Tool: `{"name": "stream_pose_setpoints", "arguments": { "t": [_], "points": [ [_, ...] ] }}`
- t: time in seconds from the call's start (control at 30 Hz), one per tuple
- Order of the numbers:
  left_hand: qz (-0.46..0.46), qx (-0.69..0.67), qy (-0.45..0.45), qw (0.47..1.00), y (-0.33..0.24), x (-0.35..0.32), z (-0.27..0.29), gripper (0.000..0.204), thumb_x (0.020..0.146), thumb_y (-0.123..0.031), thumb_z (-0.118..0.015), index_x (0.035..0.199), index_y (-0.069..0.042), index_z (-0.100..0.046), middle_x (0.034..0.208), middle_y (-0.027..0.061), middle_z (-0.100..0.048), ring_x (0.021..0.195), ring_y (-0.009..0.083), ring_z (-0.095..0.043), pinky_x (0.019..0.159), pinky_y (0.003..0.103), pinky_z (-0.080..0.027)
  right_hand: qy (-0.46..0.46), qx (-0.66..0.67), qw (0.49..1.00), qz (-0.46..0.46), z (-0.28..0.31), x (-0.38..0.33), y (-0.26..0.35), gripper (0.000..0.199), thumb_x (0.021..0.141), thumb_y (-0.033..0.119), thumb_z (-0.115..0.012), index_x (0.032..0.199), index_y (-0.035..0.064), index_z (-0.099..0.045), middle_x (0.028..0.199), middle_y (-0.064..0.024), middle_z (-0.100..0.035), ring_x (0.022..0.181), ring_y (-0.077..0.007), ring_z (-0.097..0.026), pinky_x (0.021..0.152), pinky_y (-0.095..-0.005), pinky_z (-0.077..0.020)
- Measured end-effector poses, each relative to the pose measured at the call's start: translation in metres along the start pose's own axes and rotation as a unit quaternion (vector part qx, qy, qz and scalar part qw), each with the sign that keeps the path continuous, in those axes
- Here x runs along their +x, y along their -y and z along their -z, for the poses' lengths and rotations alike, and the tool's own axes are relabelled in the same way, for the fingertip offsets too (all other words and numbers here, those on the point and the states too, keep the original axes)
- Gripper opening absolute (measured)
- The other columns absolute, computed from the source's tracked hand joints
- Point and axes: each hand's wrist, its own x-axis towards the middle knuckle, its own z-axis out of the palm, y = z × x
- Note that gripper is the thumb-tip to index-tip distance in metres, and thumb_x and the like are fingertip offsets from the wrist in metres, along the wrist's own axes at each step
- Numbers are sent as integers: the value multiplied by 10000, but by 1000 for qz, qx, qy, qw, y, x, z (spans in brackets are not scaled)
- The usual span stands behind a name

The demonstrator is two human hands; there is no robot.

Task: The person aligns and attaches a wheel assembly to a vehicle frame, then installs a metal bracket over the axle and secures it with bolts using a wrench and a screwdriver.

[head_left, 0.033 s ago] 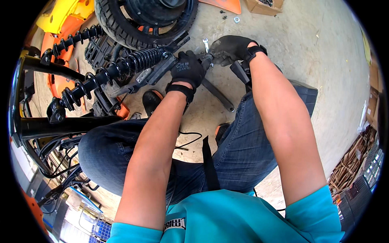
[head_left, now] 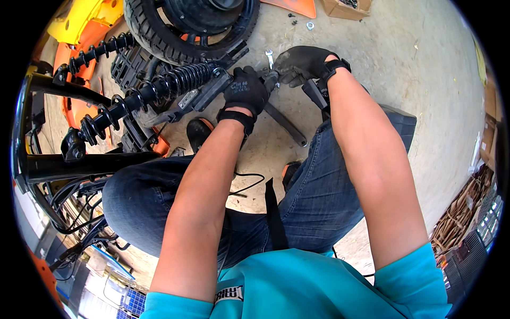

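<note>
My left hand, in a black glove, is closed by the end of a black metal arm. My right hand, gloved alike, has its fingers bent together close to the left fingertips. Whatever sits between the fingers is dark and mostly hidden. A silver open-ended wrench shows between the hands, its lower part covered. Below them a long dark bar with a hole at its end slants over the floor. A dark block-shaped piece sits just under my right hand.
A black coil-spring shock absorber and a frame tube fill the left side. Behind stands a knobbly-tyred wheel. A nut and a cardboard box are farther off. A dark case is beyond my right forearm.
</note>
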Motion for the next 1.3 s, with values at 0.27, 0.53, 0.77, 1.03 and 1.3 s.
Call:
{"name": "stream_pose_setpoints", "arguments": {
  "t": [0.27, 0.53, 0.77, 1.03, 1.3],
  "points": [
    [-3, -4, 7, 1000, 2, 0, -2, 693, 864, -613, -590, 1172, 5, -532, 1151, 260, -562, 1016, 414, -642, 847, 497, -520, -9, -160, 986, -41, 3, 4, 7, 294, 964, 278, -522, 1001, 43, -694, 866, -37, -700, 676, -133, -631, 627, -264, -539],
    [-10, 1, 0, 1000, 1, 0, -2, 684, 861, -600, -600, 1174, 3, -529, 1158, 258, -559, 1037, 404, -635, 858, 491, -518, -12, -109, 993, -52, 4, 8, -2, 313, 952, 310, -538, 1000, 47, -701, 858, -59, -705, 684, -153, -647, 651, -275, -547],
    [-6, -12, -4, 1000, 1, 1, -1, 670, 859, -593, -607, 1159, 1, -535, 1145, 261, -562, 1019, 405, -640, 843, 493, -518, -37, -164, 986, 1, 6, 4, -7, 417, 939, 419, -570, 1010, 32, -707, 868, -78, -720, 672, -163, -653, 651, -274, -544],
    [-8, -12, -3, 1000, 2, 2, -2, 670, 864, -598, -594, 1152, 4, -533, 1142, 267, -560, 1012, 414, -643, 851, 495, -518, -33, -111, 992, -55, 6, 6, -5, 372, 927, 352, -558, 986, 23, -721, 831, -99, -724, 661, -180, -653, 644, -309, -520],
    [-3, -15, 9, 1000, 1, 1, -1, 683, 866, -590, -595, 1174, 16, -525, 1159, 276, -553, 1034, 415, -633, 856, 490, -515, -49, -22, 997, -48, 6, -5, -3, 300, 925, 244, -562, 945, -8, -723, 838, -122, -726, 668, -200, -668, 628, -313, -531]
  ]
}}
